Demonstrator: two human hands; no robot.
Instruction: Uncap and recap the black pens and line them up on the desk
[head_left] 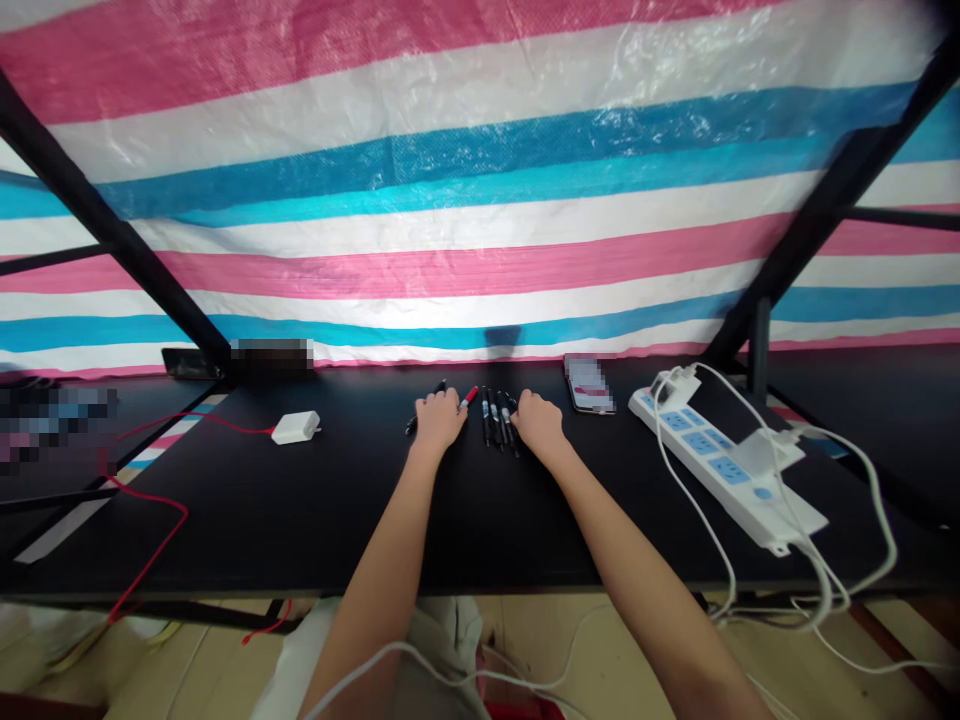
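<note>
My left hand (pixel 440 420) rests on the black table with its fingers curled over a red pen (pixel 470 396), whose end sticks out at the thumb side. A black pen (pixel 411 425) lies slanted at the outer side of that hand, partly hidden by it. Between my hands several black pens (pixel 494 420) with pale labels lie side by side, pointing away from me. My right hand (pixel 540 420) is closed at the right end of this row, its fingertips on the outermost black pen; the fingers partly hide what they grip.
A phone (pixel 590 384) lies beyond my right hand. To the right, a white power strip (pixel 720 460) carries plugs and loose white cables. A white charger (pixel 295 428) with a red cable (pixel 184 505) sits at left. Behind hangs a striped sheet (pixel 465 270) between black frame bars.
</note>
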